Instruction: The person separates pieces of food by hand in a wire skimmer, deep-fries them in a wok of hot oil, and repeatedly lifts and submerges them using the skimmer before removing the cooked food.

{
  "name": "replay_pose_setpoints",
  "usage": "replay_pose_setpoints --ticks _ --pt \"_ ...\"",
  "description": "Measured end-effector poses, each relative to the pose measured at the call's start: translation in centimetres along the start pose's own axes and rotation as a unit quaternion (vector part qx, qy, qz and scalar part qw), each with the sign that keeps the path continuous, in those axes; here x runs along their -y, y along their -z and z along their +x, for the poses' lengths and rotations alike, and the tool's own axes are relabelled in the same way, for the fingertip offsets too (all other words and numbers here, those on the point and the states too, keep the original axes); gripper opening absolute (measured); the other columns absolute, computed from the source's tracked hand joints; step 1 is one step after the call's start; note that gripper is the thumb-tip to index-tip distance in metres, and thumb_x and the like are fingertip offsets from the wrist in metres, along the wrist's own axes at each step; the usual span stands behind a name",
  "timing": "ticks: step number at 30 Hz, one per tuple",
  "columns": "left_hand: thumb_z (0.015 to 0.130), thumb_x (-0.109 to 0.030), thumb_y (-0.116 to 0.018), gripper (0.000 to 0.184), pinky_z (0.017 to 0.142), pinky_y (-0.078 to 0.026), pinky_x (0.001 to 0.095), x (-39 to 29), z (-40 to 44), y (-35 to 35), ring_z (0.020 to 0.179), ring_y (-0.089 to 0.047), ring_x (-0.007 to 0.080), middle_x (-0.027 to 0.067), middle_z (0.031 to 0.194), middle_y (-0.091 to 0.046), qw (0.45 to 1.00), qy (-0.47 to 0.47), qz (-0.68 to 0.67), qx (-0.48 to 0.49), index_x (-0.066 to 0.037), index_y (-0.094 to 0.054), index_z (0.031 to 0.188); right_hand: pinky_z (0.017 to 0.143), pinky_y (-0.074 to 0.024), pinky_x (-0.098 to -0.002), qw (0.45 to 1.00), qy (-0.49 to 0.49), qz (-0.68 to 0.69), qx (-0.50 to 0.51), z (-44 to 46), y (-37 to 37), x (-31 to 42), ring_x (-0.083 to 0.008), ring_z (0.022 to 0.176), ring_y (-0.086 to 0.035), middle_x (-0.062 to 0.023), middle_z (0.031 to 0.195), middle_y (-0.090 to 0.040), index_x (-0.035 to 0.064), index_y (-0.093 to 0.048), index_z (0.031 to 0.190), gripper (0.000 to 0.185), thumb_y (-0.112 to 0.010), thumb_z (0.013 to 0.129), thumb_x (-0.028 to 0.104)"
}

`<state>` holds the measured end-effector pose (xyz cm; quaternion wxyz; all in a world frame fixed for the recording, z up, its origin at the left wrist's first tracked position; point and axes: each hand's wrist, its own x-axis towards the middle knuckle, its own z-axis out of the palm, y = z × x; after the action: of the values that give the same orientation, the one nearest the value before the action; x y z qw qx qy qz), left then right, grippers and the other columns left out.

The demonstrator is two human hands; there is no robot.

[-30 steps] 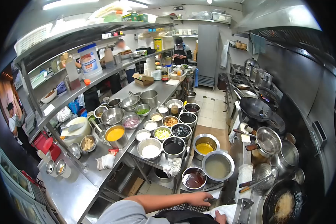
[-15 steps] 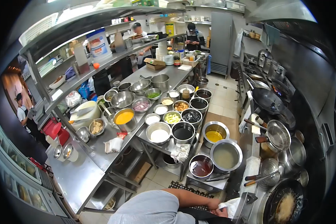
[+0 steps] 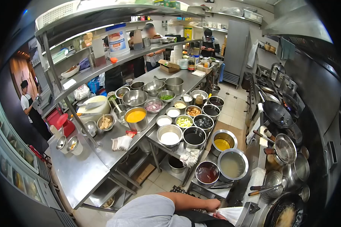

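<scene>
At the bottom of the head view, my left arm reaches across and my left hand (image 3: 212,204) is closed on a white cloth (image 3: 232,215). My right hand (image 3: 219,216), partly hidden, grips the same cloth just below it. The cloth hangs stretched toward the metal edge of the stove. To the right of it, a dark wok (image 3: 271,215) holds a pale golden food (image 3: 285,217) in bubbling oil.
Pots of yellow liquid (image 3: 222,144), cloudy liquid (image 3: 232,166) and dark red sauce (image 3: 207,173) stand ahead. A perforated skimmer (image 3: 273,181) and a strainer (image 3: 285,148) lie along the stove. Co-workers stand behind the steel table (image 3: 89,160).
The whole view has shifted, with the room appearing further right. My hands have moved slightly left and up, and more of the white cloth shows, drawn out between hands and stove.
</scene>
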<state>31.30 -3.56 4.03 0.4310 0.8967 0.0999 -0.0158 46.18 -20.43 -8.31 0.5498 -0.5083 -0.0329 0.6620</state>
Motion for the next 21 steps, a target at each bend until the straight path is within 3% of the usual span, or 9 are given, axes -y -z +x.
replay_pose_setpoints --ticks 6,8,9,12,14,16,17,18,21 --pt "0.064 -0.021 -0.068 0.023 0.071 -0.050 0.0419 -2.6 0.2 2.7 0.079 -0.065 0.0312 0.0187 0.078 -0.065 0.994 0.030 0.081 0.063 -0.001 -0.066 0.076 0.080 -0.0509 -0.0479 0.986 0.013 0.163 0.026 -3.7 -5.8 2.5 -0.0324 0.102 -0.057 -0.0147 0.122 -0.049 0.0140 -0.031 0.133 0.058 -0.058 0.087 0.037" --pt "0.082 -0.042 -0.056 0.052 0.090 -0.044 0.0428 -2.5 1.2 2.5 0.108 -0.053 0.0397 0.0267 0.120 -0.053 0.993 0.034 -0.001 0.117 -0.001 -0.057 0.114 0.080 -0.0504 -0.0489 0.970 0.014 0.239 0.041 -5.9 -8.9 3.8 -0.0331 0.104 -0.056 -0.0144 0.124 -0.047 0.0146 -0.030 0.134 0.060 -0.058 0.086 0.039" --pt "0.082 -0.042 -0.056 0.052 0.090 -0.044 0.0428 -2.8 1.6 2.3 0.108 -0.053 0.0397 0.0267 0.120 -0.053 0.992 0.033 0.000 0.119 -0.001 -0.057 0.114 0.080 -0.0502 -0.0494 0.960 0.017 0.275 0.049 -7.0 -10.7 4.6 -0.0335 0.105 -0.056 -0.0142 0.125 -0.046 0.0148 -0.030 0.134 0.061 -0.058 0.086 0.040" --pt "0.088 -0.068 -0.017 0.089 0.112 -0.016 0.0435 -4.0 2.7 0.5 0.138 -0.014 0.0413 0.0255 0.150 -0.009 0.979 0.073 0.045 0.184 0.002 -0.020 0.143 0.081 -0.0496 -0.0509 0.928 0.037 0.364 0.068 -10.0 -15.3 7.0 -0.0346 0.108 -0.054 -0.0137 0.129 -0.044 0.0156 -0.028 0.135 0.064 -0.058 0.085 0.043" --pt "0.087 -0.070 -0.014 0.092 0.113 -0.014 0.0442 -4.8 2.2 1.1 0.139 -0.011 0.0393 0.0248 0.150 -0.008 0.972 0.063 0.022 0.226 0.003 -0.018 0.143 0.097 -0.0392 -0.0523 0.899 0.044 0.432 0.053 -7.8 -13.1 6.2 -0.0356 0.116 -0.049 -0.0159 0.136 -0.038 0.0133 -0.026 0.139 0.075 -0.046 0.084 0.060" --pt "0.085 -0.074 -0.009 0.097 0.113 -0.007 0.0459 -6.3 0.8 1.0 0.141 -0.002 0.0342 0.0223 0.152 -0.002 0.955 0.067 -0.013 0.288 0.003 -0.016 0.144 0.101 -0.0351 -0.0519 0.922 -0.001 0.387 0.024 -1.4 -4.8 3.7 -0.0357 0.120 -0.046 -0.0166 0.138 -0.037 0.0116 -0.029 0.138 0.073 -0.046 0.085 0.059" --pt "0.084 -0.075 -0.011 0.098 0.111 -0.018 0.0439 -4.4 0.9 -1.3 0.139 -0.019 0.0346 0.0247 0.148 -0.020 0.963 0.054 -0.079 0.250 0.003 -0.023 0.142 0.104 -0.0310 -0.0514 0.941 -0.048 0.336 0.001 0.3 -2.7 2.9 -0.0359 0.123 -0.043 -0.0173 0.139 -0.036 0.0099 -0.031 0.137 0.072 -0.046 0.085 0.057" --pt "0.083 -0.077 -0.013 0.100 0.109 -0.024 0.0422 -5.6 0.0 1.7 0.134 -0.029 0.0336 0.0251 0.142 -0.030 0.918 0.083 -0.184 0.343 0.004 -0.027 0.140 0.103 -0.0302 -0.0545 0.950 0.019 0.288 0.122 0.6 -3.2 2.8 -0.0395 0.121 -0.043 -0.0195 0.136 -0.040 0.0045 -0.031 0.136 0.069 -0.043 0.088 0.054" --pt "0.084 -0.077 -0.018 0.098 0.102 -0.035 0.0380 -2.6 -2.4 3.7 0.122 -0.046 0.0293 0.0250 0.130 -0.049 0.771 0.200 -0.511 0.324 0.005 -0.040 0.134 0.104 -0.0325 -0.0509 0.945 0.006 0.326 0.013 -1.1 -7.1 4.9 -0.0373 0.118 -0.047 -0.0185 0.131 -0.047 -0.0014 -0.041 0.128 0.050 -0.044 0.086 0.027"
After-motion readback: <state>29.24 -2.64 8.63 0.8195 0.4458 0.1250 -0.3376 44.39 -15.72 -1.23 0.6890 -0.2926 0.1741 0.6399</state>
